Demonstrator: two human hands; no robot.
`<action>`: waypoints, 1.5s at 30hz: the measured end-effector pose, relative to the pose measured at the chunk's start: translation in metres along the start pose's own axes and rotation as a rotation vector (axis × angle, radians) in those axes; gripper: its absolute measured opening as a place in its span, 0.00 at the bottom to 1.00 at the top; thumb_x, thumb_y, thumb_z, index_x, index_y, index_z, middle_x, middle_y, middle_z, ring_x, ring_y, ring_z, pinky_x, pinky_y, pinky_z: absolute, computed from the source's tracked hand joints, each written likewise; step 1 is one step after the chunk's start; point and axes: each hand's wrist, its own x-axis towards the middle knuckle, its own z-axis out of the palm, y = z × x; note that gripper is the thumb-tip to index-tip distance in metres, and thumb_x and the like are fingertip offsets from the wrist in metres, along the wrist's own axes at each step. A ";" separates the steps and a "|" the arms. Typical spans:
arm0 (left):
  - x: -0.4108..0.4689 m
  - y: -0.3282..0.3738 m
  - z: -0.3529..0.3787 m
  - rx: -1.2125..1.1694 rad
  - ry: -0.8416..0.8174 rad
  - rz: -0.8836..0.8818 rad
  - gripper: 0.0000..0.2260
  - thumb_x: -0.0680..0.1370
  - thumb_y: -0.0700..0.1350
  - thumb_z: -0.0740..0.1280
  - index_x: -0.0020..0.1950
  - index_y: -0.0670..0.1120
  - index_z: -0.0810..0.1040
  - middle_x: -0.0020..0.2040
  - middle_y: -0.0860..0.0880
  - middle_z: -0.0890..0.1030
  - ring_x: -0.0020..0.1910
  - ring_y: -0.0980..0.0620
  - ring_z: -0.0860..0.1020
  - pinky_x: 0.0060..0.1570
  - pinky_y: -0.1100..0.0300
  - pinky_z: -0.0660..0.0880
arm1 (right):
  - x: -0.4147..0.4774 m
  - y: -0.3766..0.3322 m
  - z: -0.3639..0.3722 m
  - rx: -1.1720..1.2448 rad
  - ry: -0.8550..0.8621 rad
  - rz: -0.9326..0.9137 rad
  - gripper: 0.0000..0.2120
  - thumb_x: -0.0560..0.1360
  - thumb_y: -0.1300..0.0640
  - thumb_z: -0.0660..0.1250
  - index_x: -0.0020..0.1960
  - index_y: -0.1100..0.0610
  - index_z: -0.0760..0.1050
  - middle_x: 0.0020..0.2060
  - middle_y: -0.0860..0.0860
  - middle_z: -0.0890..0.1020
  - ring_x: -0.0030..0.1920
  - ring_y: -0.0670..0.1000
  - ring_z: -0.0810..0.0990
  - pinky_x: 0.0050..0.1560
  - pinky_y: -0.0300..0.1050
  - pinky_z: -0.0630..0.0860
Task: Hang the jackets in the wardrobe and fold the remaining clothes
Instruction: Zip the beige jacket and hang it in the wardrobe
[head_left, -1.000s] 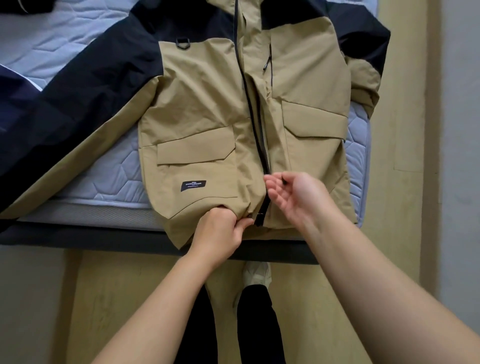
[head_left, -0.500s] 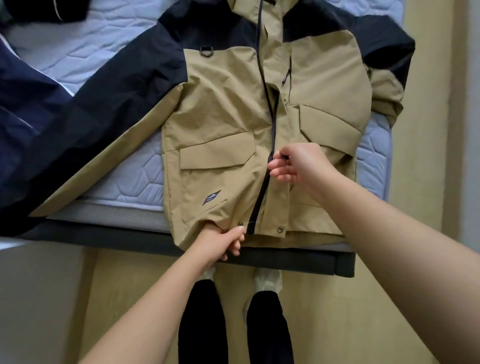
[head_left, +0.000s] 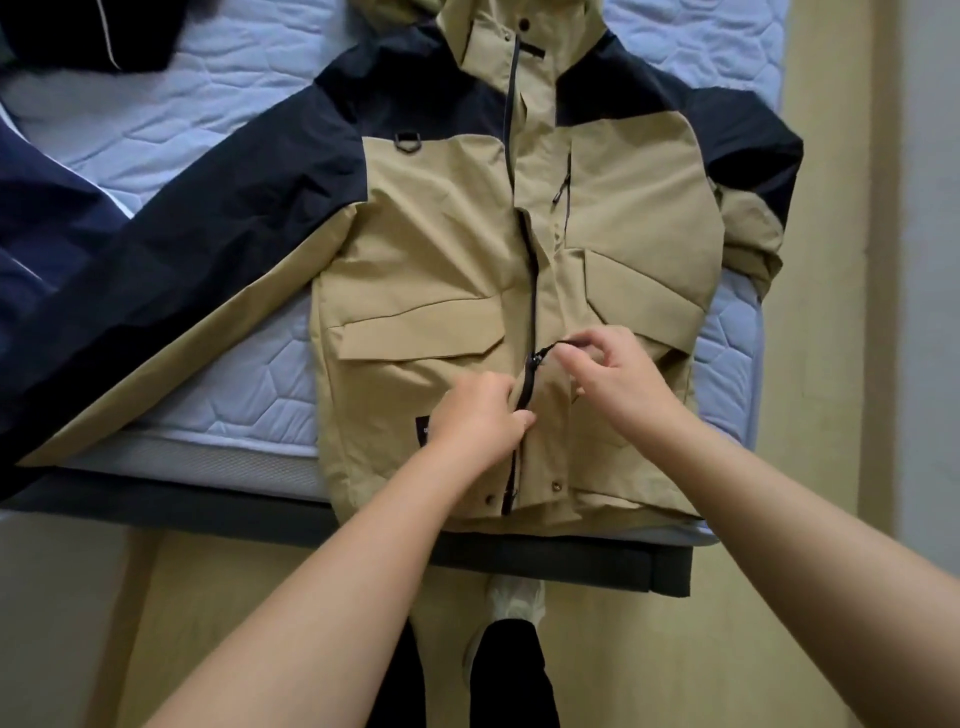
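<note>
The tan and black jacket (head_left: 441, 260) lies front up on the bed (head_left: 218, 104) — its bottom edge hangs a little over the side. The right hand (head_left: 618, 379) pinches the zipper pull (head_left: 545, 351) with curled fingers. The left hand (head_left: 478, 415) grips the jacket cloth just beside the zipper.

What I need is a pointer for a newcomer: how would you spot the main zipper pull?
A tan jacket with black shoulders lies on the bed. Its zipper pull sits on the front zipper, level with the flap pockets. Unlike the chest pull higher up, the right hand pinches it.
</note>
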 end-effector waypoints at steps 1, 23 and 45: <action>-0.001 -0.005 0.001 -0.032 -0.005 0.035 0.11 0.75 0.54 0.69 0.38 0.49 0.73 0.40 0.49 0.78 0.43 0.47 0.77 0.42 0.54 0.75 | 0.000 0.004 0.002 0.093 -0.017 0.075 0.12 0.75 0.51 0.69 0.56 0.54 0.73 0.52 0.52 0.76 0.51 0.49 0.78 0.52 0.48 0.78; -0.032 -0.021 0.030 0.253 0.199 0.282 0.21 0.79 0.61 0.58 0.33 0.50 0.56 0.31 0.53 0.67 0.34 0.48 0.71 0.34 0.55 0.65 | 0.021 0.011 -0.008 -0.880 -0.365 -0.546 0.16 0.78 0.56 0.63 0.65 0.51 0.72 0.61 0.48 0.73 0.58 0.51 0.74 0.52 0.43 0.72; -0.019 -0.064 0.012 0.468 0.224 0.330 0.16 0.72 0.60 0.68 0.43 0.51 0.66 0.35 0.56 0.71 0.33 0.53 0.76 0.29 0.61 0.66 | 0.120 -0.072 -0.062 -1.390 -0.156 -0.954 0.12 0.69 0.73 0.63 0.47 0.61 0.79 0.42 0.56 0.79 0.41 0.60 0.79 0.35 0.46 0.66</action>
